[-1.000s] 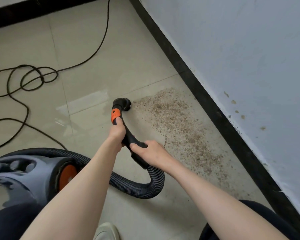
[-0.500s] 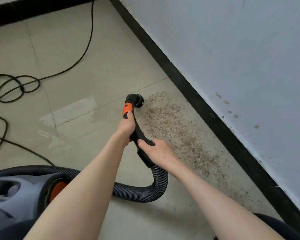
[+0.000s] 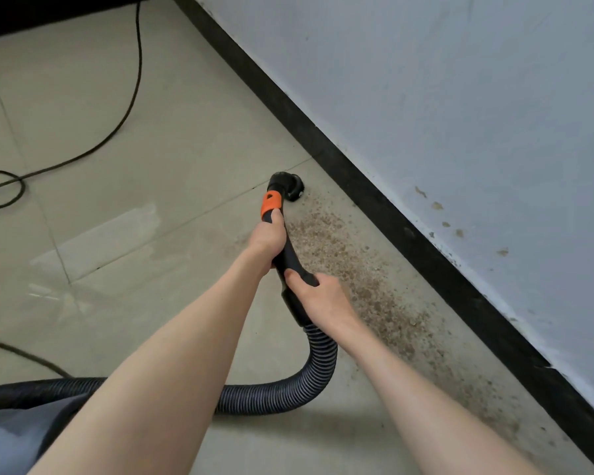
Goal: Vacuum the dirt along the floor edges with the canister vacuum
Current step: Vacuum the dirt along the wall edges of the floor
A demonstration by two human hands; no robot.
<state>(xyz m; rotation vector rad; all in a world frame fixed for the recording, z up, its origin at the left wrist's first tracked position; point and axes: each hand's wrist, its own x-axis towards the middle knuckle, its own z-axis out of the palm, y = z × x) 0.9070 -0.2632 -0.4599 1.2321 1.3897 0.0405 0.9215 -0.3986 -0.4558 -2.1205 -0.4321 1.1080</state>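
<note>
A band of brown dirt [image 3: 367, 279] lies on the beige tile floor along the black baseboard [image 3: 408, 234]. The black round nozzle [image 3: 288, 186] of the vacuum touches the floor at the far end of the dirt. My left hand [image 3: 266, 236] grips the black handle just below its orange collar [image 3: 271, 202]. My right hand [image 3: 318, 298] grips the handle lower down, where the ribbed grey hose [image 3: 309, 378] joins. The hose curves back left to the canister body [image 3: 11, 430] at the bottom left corner, mostly hidden by my left arm.
A black power cord [image 3: 131, 94] runs and loops across the floor at the left. The pale wall [image 3: 460, 114] rises at the right, with a few brown spots. A black strip borders the far edge of the floor.
The nozzle has moved forward and to the right, closer to the baseboard, past the far end of the dirt. Both hands kept their grip. My view has shifted right, and the canister has slid out of frame.
</note>
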